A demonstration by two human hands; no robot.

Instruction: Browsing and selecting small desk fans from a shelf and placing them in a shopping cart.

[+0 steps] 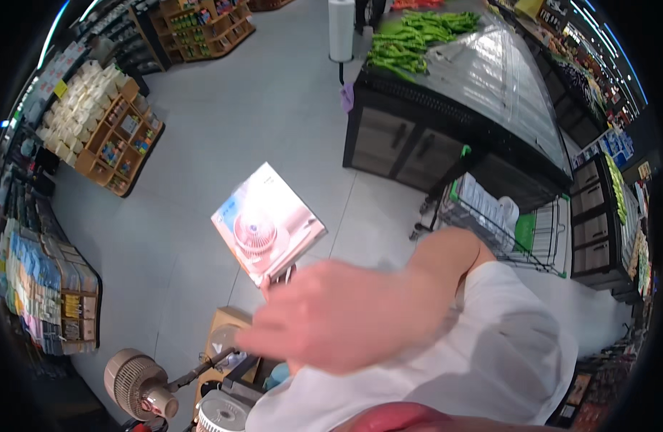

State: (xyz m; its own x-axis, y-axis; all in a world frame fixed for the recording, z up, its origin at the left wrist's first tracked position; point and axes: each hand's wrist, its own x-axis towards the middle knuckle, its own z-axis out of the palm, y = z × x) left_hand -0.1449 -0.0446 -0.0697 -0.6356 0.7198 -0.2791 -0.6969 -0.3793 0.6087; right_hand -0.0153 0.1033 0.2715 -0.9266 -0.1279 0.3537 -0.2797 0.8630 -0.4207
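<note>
My right hand (339, 317) is close up in the middle of the view, smeared by motion, its arm coming in from the right out of a white sleeve. Its fingers point left, and I cannot tell what they hold. Just beyond it, a pale pink and white box (263, 219) with a fan pictured on it is tilted above the grey floor. The hand covers the area below the box's lower corner, where a small pinkish and dark patch shows. No clearly visible part is my left hand.
A beige fan (137, 381), a white fan (223, 414) and a cardboard box (234, 317) stand at lower left. A shopping cart (519, 223) is at right, beside a dark counter (411, 140) with green vegetables (418, 39). Wooden shelves (123, 144) line the left.
</note>
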